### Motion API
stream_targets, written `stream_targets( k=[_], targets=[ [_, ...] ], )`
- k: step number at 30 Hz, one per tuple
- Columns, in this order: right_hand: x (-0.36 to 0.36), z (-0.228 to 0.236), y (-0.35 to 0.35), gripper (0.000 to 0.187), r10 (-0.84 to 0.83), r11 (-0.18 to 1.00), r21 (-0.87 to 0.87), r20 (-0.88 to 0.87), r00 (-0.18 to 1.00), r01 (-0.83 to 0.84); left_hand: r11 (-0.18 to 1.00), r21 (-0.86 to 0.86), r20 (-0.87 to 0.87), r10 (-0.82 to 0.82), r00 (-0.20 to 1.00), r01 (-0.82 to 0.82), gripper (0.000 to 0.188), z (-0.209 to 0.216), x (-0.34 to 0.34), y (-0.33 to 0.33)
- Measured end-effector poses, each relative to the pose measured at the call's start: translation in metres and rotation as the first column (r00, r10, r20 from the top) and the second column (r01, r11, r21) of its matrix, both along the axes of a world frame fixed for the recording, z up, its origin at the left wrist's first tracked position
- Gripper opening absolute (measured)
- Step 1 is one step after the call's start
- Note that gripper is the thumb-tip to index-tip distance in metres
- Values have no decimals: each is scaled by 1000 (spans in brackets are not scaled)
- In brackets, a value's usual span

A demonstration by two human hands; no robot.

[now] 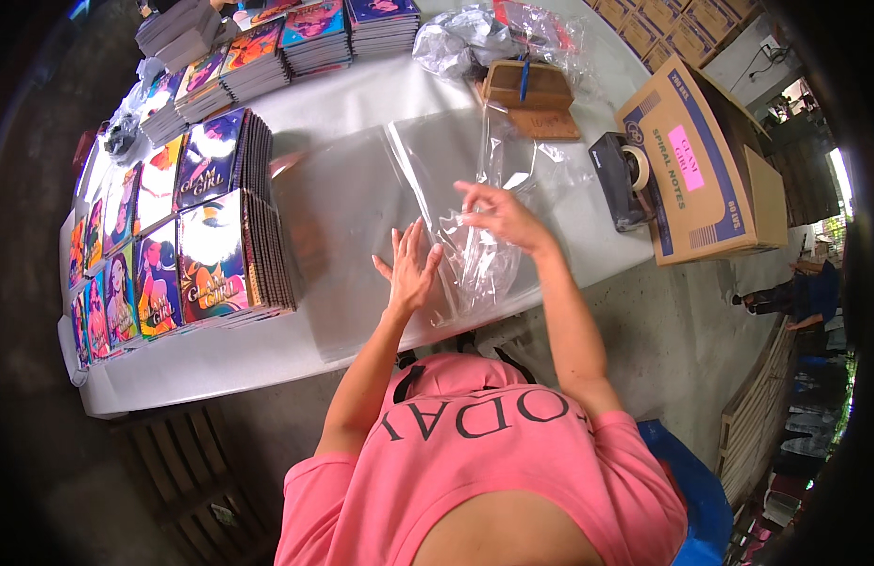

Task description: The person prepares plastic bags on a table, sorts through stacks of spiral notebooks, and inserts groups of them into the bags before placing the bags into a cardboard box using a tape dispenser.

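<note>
A pile of clear plastic bags (347, 198) lies flat on the white-covered table in front of me. My left hand (410, 269) rests on the pile's right part with its fingers spread. Just right of it is a loose, crinkled clear plastic bag (489, 269), glossy with reflections. Over that bag hangs my right hand (503, 217), fingers apart and pointing left, the index finger stretched out. I see nothing gripped in either hand. To the left stand stacks of spiral notebooks (215, 250) with bright illustrated covers.
More notebook stacks (314, 38) line the far edge. Crumpled plastic (465, 42), a brown wooden holder (531, 99) with a blue pen, and a black tape dispenser (618, 184) sit beyond my right hand. A cardboard carton (691, 170) stands at the right.
</note>
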State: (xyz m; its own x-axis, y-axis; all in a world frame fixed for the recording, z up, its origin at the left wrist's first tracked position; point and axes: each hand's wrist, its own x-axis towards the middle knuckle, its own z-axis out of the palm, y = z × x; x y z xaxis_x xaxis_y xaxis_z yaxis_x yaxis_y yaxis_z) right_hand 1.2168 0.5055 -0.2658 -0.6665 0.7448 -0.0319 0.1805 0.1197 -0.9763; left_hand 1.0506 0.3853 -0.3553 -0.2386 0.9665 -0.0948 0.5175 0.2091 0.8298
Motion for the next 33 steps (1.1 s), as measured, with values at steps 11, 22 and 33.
stream_targets(
  k=[11, 22, 33],
  targets=[
    [-51, -34, -19, 35, 193, 981, 6, -118, 974, -194, 994, -109, 659, 58, 750, 18, 45, 57, -33, 16],
    [-28, -12, -33, 76, -177, 928, 345, 78, 981, 140, 976, -121, 902, 183, 390, -179, 19, 45, -24, -3],
    [50, -27, -21, 32, -258, 966, -12, -164, 952, 260, 878, -88, 759, 365, 539, -471, 18, 26, -63, -28]
  ],
)
